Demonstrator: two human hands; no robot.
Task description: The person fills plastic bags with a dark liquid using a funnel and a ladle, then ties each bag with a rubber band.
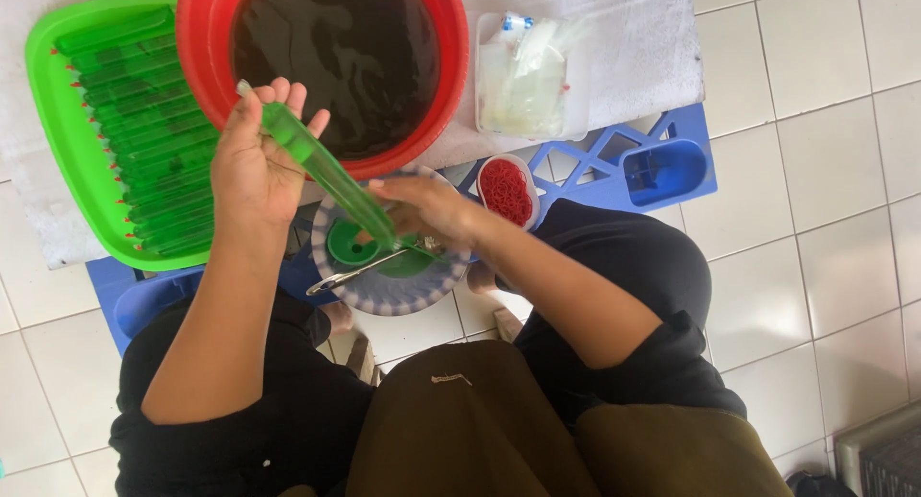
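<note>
White tiled floor (815,219): filled-tube handling observed.
Left hand (251,166) and right hand (427,207) both gripped one long green tube (326,171) beside the red basin (216,36).

Around the one red basin (216,36) of dark liquid: one green tray (58,123) left of it, stacked with filled green tubes – too many to count (tightly overlapped). One clear container (484,75) right, one small bowl (507,192) of red bands, one patterned plate (384,291) and one spoon (350,276) below.

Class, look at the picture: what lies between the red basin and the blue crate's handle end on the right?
In the head view, between the red basin and the blue crate sits a clear tub of plastic bags, on a white cloth.
</note>
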